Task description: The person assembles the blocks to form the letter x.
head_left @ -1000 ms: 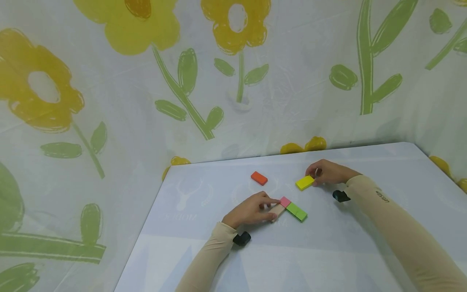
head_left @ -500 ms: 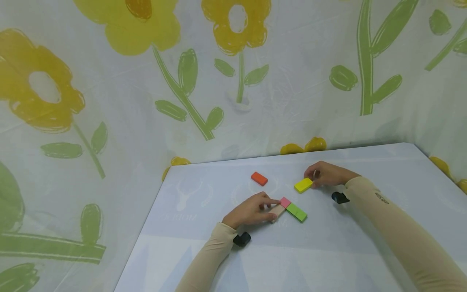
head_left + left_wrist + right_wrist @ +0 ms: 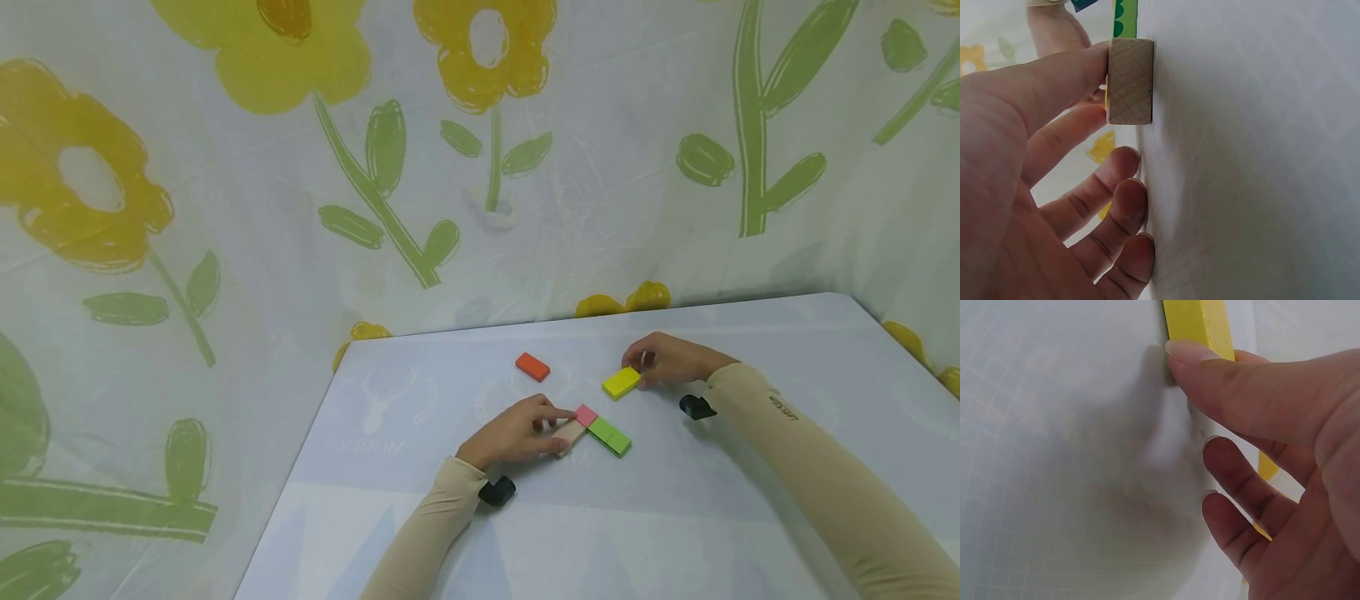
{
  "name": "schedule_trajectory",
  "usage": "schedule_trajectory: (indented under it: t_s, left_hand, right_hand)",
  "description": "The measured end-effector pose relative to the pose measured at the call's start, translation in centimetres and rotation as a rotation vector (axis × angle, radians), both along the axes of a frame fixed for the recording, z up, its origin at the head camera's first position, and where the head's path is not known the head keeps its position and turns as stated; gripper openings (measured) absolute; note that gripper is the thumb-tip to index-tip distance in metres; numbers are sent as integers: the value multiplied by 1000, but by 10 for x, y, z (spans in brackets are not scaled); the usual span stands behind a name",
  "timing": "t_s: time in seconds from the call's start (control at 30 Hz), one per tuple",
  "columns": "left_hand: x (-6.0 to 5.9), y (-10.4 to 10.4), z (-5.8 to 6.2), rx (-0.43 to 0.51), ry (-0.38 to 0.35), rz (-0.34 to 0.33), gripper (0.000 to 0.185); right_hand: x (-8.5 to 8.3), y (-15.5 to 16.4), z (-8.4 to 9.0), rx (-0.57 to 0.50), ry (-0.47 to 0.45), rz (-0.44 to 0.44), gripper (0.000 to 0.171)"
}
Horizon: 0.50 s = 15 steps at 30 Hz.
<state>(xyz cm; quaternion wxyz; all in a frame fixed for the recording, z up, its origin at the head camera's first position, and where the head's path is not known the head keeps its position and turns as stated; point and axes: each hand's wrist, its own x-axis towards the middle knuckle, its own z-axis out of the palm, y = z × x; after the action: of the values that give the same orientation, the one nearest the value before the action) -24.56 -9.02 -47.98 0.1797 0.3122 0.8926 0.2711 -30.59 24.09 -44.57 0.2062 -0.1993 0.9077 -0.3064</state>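
My left hand (image 3: 517,429) holds a plain wooden block (image 3: 1131,81) flat on the table, thumb and index finger at it, the index finger stretched toward a pink square piece (image 3: 586,416) at its far end. In the left wrist view the other fingers curl loosely near the tabletop. A green block (image 3: 610,437) lies end-on against the pink piece, forming a corner with the wooden block. To the upper right, my right hand (image 3: 670,358) pinches a yellow block (image 3: 621,382) between thumb and fingers; its end shows in the right wrist view, close over the table.
An orange-red block (image 3: 532,367) lies alone farther back, left of the yellow one. The white table (image 3: 420,517) ends at a back edge before a flower-patterned curtain (image 3: 600,192). Both wrists carry small black cameras under beige sleeves.
My right hand has moved slightly left and toward me with the yellow block, nearer the pink and green pieces. The left hand and the other blocks stay where they were.
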Motion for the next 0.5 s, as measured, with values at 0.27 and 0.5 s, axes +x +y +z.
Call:
schedule_trajectory:
  t_s: [0.27,0.5]
  left_hand:
    - [0,0,0,9,-2,-2,49]
    - [0,0,-1,8,-2,-1,49]
  right_hand:
    - [-1,-2,-3,-2,4,19,32]
    - [-2,-5,-3,2,7,35,32]
